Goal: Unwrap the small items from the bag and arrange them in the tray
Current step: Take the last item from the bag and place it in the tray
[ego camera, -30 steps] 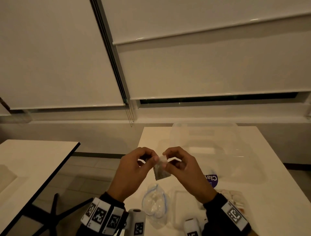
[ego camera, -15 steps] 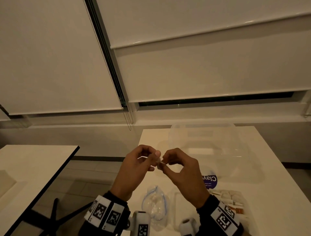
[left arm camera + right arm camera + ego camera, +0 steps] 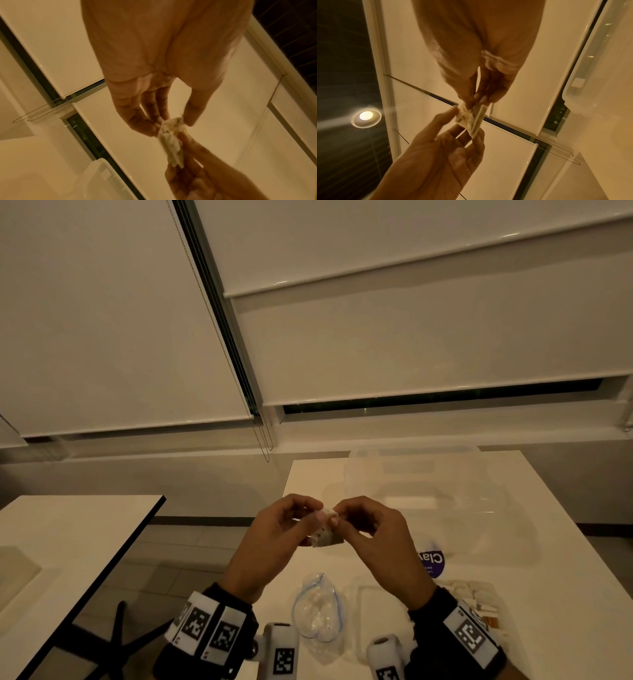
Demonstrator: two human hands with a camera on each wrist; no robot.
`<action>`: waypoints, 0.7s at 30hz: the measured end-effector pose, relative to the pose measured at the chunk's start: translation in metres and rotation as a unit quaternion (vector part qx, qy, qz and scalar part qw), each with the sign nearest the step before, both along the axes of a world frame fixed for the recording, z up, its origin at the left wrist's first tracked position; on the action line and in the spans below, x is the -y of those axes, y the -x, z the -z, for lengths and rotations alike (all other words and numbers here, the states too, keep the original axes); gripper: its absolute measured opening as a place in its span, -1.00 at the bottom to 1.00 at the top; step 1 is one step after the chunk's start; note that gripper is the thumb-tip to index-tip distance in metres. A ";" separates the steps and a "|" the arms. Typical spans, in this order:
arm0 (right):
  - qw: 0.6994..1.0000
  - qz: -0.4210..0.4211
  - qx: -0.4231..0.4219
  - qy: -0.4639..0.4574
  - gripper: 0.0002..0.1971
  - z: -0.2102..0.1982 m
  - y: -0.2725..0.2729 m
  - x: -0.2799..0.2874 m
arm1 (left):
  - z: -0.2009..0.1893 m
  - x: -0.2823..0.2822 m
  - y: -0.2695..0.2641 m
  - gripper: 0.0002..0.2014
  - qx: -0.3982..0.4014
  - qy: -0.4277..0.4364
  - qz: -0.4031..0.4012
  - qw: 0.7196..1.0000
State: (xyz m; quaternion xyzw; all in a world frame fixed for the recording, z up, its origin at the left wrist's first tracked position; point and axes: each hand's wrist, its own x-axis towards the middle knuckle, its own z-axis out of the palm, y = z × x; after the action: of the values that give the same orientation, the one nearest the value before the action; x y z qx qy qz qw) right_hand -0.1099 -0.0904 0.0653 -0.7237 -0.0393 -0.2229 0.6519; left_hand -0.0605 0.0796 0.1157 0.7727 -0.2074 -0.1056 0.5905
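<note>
While both hands are raised above the near edge of the white table (image 3: 534, 546), a small wrapped item (image 3: 325, 534) is pinched between them, w/ its top corner at the fingertips and its speckled wrapper hanging below. Left to right, relative to that item: a second white table (image 3: 68, 529) lies well to the left, apart from the main one. Left hand (image 3: 274, 534) sits just left of the item; thumb and curled fingers pinch the wrapper's left edge, as the left wrist view confirms (image 3: 171, 140). Right hand (image 3: 380, 539) sits just right of the item; thumb and forefinger pinch the wrapper's top right, seen from the right wrist view (image 3: 470, 117). Below the item, on the table, lies a clear zip bag (image 3: 318, 611) w/ a blue seal line, open and crumpled; contents blurred. Right of the bag, approx. under the right wrist, rests a clear shallow tray (image 3: 376, 604); contents cannot be told. Beyond and to the right of the item stands a large clear plastic container (image 3: 428, 487). Below right of the item, a purple round label (image 3: 432, 561) shows, and near it, at the right wrist, a cluster of small pale pieces (image 3: 469, 594).
</note>
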 end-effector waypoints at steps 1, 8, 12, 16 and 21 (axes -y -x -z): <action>1.000 0.005 -0.004 0.000 -0.93 -0.001 0.000 -0.001 | 0.002 0.001 0.001 -0.85 0.021 -0.018 -0.001 1.000; 1.000 -0.007 0.001 -0.009 -0.90 -0.005 0.003 0.003 | 0.008 0.005 0.006 -0.87 0.117 -0.039 -0.035 0.992; 1.000 -0.010 0.002 -0.028 -0.80 -0.008 0.004 0.004 | 0.011 0.011 0.008 -0.91 0.164 -0.019 -0.075 0.983; 1.000 0.013 0.015 -0.018 -0.91 -0.009 0.004 0.008 | 0.011 0.015 0.010 -0.81 0.131 0.006 -0.050 0.990; 0.999 0.037 0.021 0.004 -0.90 -0.008 0.009 0.012 | 0.015 0.017 0.009 -0.78 0.049 0.050 -0.031 0.997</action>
State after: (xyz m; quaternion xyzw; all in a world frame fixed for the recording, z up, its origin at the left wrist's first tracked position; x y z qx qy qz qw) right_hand -0.1188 -0.1020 0.0737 -0.7223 -0.0273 -0.2619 0.6395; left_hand -0.0691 0.0625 0.1006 0.7527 -0.2170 -0.0385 0.6204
